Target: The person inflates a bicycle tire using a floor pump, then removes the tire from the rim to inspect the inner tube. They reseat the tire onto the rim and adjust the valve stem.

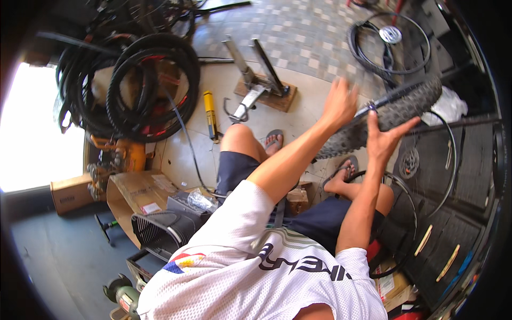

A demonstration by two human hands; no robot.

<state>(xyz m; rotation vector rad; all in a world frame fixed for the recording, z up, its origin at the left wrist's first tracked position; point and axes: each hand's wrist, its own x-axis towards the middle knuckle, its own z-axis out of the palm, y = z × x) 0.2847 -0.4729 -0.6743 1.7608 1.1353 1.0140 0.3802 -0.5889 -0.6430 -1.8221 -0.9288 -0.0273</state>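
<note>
Knobby black tyre (408, 106) right of centre, out in front of the knees and seen edge-on, slanting up to the right; grey strip along its far side. Right hand (383, 143) at the near side, fingers spread wide rather than closed round anything, one pointing up over the tread, another reaching out along the near edge. Left hand (340, 103) beside the tyre's left part, blurred; impossible to tell whether gripping or touching.

Below the tyre, sandalled feet (344, 175) on a pale floor, well apart. Just right of the tyre, a crumpled clear bag (449, 104); beyond it, a bare wheel (424, 56) with a silver disc (390, 35). Ahead, left of the hands, a metal stand (249, 101) on a wooden base (282, 100). Left of that, an upright yellow tool (209, 109) and a thin hose (185, 129).

Farther left, a heap of tyres (114, 85), an orange machine (132, 154) below it, then an open carton (140, 188) and a black crate (160, 226). At lower left, a green grinder (127, 296). Along the right, dark panels (477, 154).
</note>
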